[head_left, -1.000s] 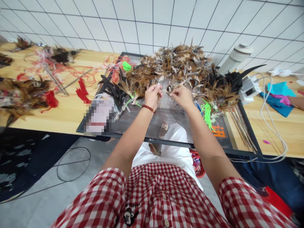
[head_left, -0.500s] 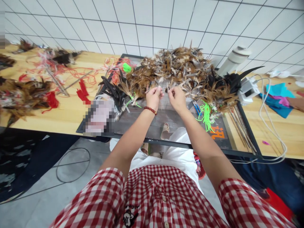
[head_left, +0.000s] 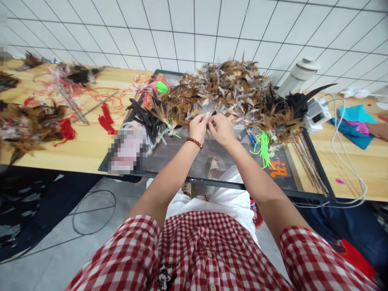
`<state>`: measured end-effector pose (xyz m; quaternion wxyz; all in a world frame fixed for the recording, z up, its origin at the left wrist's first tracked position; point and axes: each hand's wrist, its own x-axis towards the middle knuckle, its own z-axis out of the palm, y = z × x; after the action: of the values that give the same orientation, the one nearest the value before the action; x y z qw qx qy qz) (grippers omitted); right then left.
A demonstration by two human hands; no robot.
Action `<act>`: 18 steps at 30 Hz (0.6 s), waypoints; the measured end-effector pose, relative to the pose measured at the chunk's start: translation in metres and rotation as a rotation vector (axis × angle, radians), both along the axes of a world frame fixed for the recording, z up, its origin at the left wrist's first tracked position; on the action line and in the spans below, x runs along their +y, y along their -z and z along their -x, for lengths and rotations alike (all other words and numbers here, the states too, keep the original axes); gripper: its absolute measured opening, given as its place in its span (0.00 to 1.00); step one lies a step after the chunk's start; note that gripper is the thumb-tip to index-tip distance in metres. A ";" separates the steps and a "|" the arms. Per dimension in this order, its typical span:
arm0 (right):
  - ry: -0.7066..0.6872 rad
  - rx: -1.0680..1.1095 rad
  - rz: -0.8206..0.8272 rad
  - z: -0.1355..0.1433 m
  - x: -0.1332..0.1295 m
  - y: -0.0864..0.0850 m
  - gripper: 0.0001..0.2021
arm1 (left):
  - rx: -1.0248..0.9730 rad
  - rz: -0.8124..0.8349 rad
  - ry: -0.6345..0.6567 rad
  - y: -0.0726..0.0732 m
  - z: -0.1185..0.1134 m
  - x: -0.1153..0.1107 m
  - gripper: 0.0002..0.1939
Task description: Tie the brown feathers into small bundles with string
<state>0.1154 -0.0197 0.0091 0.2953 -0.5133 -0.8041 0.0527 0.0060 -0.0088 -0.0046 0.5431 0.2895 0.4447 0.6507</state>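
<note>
My left hand, with a red bead bracelet on its wrist, is closed in a pinch over the dark glass-like panel. My right hand is also closed, its fingertips meeting those of the left. Something small and dark shows between the fingertips, too small to name. Just beyond both hands lies a large pile of brown feathers. Black feathers lie left of my hands. Bright green strings lie to the right, beside blue tools.
A white bottle and a white charger with a looping cable stand at the right. Red tassels and more feathers lie on the left. A person's hand is at the right edge.
My hands have come together from a small gap, so their fingertips now meet. The left has moved slightly right and down.
</note>
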 end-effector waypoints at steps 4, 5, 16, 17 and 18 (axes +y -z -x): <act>-0.007 -0.037 0.013 0.000 -0.003 -0.003 0.08 | 0.192 -0.048 -0.036 0.003 0.001 0.000 0.05; -0.014 -0.035 0.018 0.000 -0.003 -0.003 0.07 | 0.278 -0.080 -0.059 0.002 0.002 -0.001 0.06; -0.080 0.034 0.079 -0.005 0.004 -0.003 0.04 | 0.809 -0.334 -0.094 -0.003 0.015 -0.010 0.08; -0.084 0.031 0.081 -0.005 0.004 -0.003 0.04 | 0.813 -0.344 -0.089 -0.003 0.015 -0.010 0.08; -0.085 0.033 0.082 -0.005 0.005 -0.003 0.04 | 0.807 -0.356 -0.078 -0.003 0.016 -0.010 0.08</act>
<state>0.1208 -0.0146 0.0121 0.2850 -0.4895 -0.8172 0.1065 -0.0095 -0.0186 -0.0017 0.2426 0.5925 0.5126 0.5721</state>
